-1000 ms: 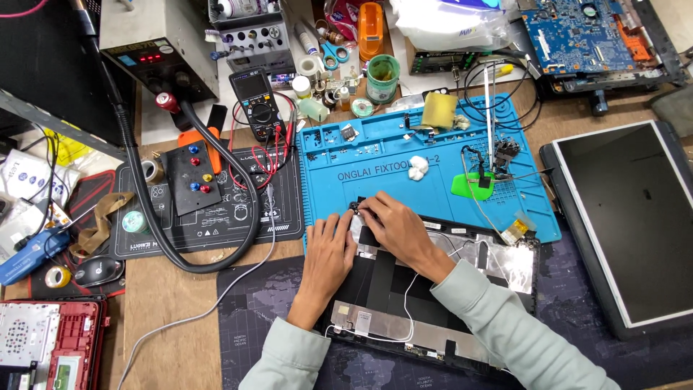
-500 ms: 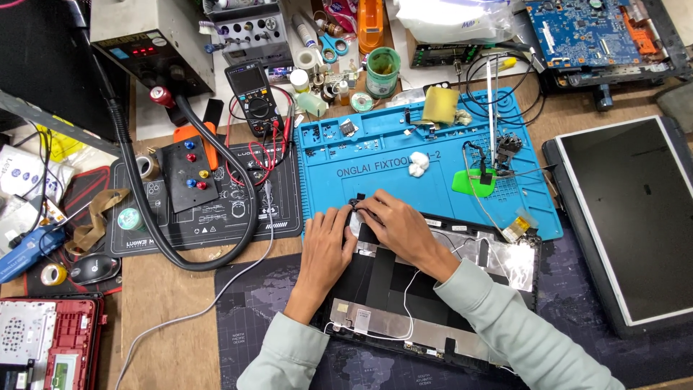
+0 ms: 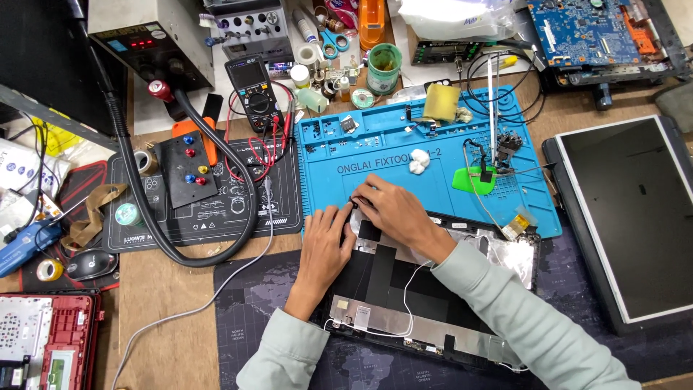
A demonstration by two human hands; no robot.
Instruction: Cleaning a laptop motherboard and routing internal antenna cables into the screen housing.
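**Both hands down on the opened laptop lid**

Head view, looking straight down on a crowded wooden desk [image 3: 170, 289]. Centre stage: a black plastic laptop lid shell lined with silver foil [image 3: 426, 303], lying inner side up on a dark map-printed desk mat [image 3: 267, 289], its far edge overlapping the near edge of a bright blue silicone repair mat [image 3: 404, 155].

Left hand [image 3: 326, 245] flat on the shell's upper left corner, fingers stretched forward and close together, pressing down, gripping nothing. Right hand [image 3: 390, 209] just beside it, fingers curled and pinched narrow over a small dark part at the shell's top edge; too small to tell what sits between the fingertips. Fingertips of the two hands near touching. Pale green sleeves on both arms.

On the blue mat: a wad of white cotton [image 3: 419, 162] just beyond the right hand, a green plastic pry tool [image 3: 473, 179] further right. Thin white cable [image 3: 408, 303] looping across the shell's inner face.

Left of the blue mat: a black work mat [image 3: 216, 209] with a thick black hose [image 3: 188, 249] curving round it, and a black multimeter with red leads [image 3: 253, 90] behind. Far right: a detached dark screen panel [image 3: 632, 217], well apart from the hands.
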